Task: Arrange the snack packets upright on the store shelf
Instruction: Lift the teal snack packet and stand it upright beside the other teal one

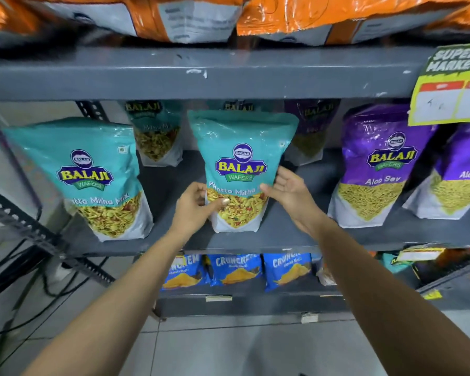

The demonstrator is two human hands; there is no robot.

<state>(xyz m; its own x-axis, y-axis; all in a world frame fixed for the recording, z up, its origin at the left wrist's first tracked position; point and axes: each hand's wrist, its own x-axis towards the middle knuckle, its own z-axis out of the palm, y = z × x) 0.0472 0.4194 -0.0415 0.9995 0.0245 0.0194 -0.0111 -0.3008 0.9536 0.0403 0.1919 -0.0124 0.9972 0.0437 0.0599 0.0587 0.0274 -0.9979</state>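
Grey metal store shelf (255, 240), middle tier, seen from above and in front; a second grey tier crosses the top of the view, carrying orange bags (296, 20). A slotted grey upright (25, 221) runs diagonally at lower left, with black cables (8, 270) on the tiled floor (228, 348) beside it.

On the middle tier stand 2 teal front-row packets and 2 purple ones. The left teal packet (92, 175) leans to the left, well apart from the centre teal packet (239, 169), which stands upright near the front edge of the tier. To the right, a purple Aloo Sev packet (377, 164) stands upright, with a second purple packet (461, 169) just beside it, cut off by the frame edge. Further teal and purple packets stand at the back of the tier, partly hidden.

A green and yellow price tag (451, 85) hangs from the upper tier at right. Blue Crunchem packets (236, 270) stand in a row on the tier below.

Left hand (193, 204): grip clamped on the lower left edge of the centre teal packet, thumb across its front. Right hand (288, 191): grip apart, palm open, fingers spread, touching the packet's lower right edge.
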